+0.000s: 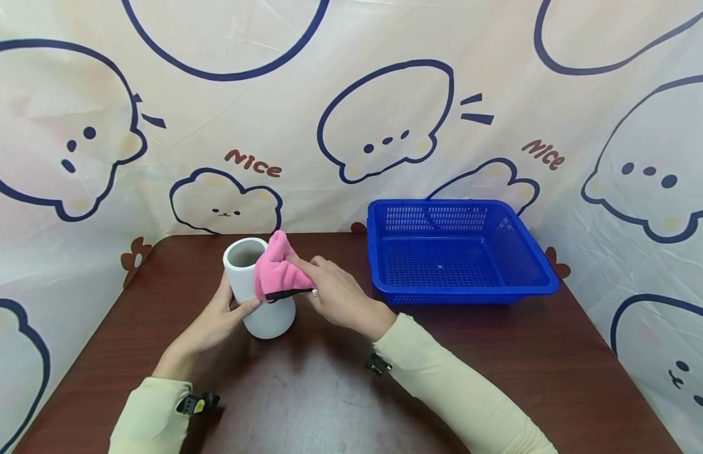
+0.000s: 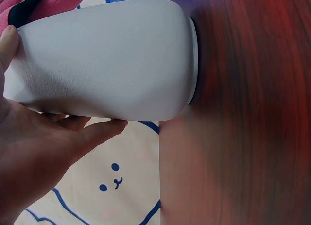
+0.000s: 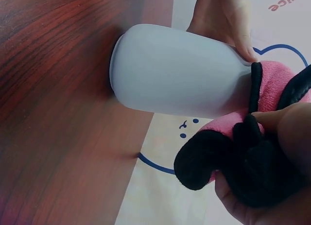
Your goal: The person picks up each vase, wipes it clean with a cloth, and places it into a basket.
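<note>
A white vase (image 1: 270,321) with a round open mouth stands upright on the brown table, left of the middle. My left hand (image 1: 217,315) grips it from the left side, thumb on the front and fingers behind; the left wrist view shows the vase (image 2: 112,60) between thumb and fingers. My right hand (image 1: 342,293) holds a pink cloth (image 1: 277,271) with a black edge against the vase's upper right side. In the right wrist view the cloth (image 3: 274,84) is bunched in the fingers, its black underside folded outward, touching the vase near its neck.
A blue plastic basket (image 1: 463,296) with perforated walls stands at the back right of the table. The brown table (image 1: 328,403) reaches a printed cloth backdrop (image 1: 294,126) behind and at both sides. Small black devices are strapped at both wrists.
</note>
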`<state>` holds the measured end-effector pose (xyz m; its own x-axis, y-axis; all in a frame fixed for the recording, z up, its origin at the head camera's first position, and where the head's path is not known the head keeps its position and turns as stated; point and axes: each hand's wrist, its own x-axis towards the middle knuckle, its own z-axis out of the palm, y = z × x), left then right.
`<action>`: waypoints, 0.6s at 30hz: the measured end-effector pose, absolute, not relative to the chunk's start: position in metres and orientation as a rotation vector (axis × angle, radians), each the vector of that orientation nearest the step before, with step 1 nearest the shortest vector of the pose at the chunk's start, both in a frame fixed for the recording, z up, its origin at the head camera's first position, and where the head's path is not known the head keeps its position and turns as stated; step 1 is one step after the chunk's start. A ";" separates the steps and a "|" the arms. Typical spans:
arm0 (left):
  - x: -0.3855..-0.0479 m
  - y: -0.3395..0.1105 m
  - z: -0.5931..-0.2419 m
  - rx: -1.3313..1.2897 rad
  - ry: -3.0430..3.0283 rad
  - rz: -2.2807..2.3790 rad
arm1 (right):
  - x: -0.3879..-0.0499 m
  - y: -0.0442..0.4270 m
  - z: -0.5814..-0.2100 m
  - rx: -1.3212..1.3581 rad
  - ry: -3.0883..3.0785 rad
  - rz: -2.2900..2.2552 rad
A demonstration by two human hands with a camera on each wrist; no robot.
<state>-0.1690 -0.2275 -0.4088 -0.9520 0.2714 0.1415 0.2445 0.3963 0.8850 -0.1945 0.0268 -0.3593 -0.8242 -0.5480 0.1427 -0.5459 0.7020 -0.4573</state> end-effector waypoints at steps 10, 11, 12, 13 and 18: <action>-0.168 -0.228 -0.410 0.495 2.616 1.639 | -0.194 0.027 -0.365 -0.935 2.899 -0.755; -0.169 -0.228 -0.410 0.497 2.620 1.634 | -0.194 0.027 -0.365 -0.936 2.901 -0.747; -0.169 -0.228 -0.410 0.501 2.620 1.637 | -0.194 0.027 -0.365 -0.937 2.900 -0.743; -0.169 -0.228 -0.410 0.505 2.620 1.639 | -0.194 0.027 -0.366 -0.937 2.900 -0.740; -0.171 -0.228 -0.411 0.522 2.626 1.641 | -0.193 0.028 -0.366 -0.928 2.889 -0.741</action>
<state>-0.1706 -0.2278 -0.4105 -0.9447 0.2787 0.1727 0.2774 0.3983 0.8743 -0.1928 0.0278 -0.3660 -0.8232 -0.5540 0.1243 -0.5454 0.7109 -0.4440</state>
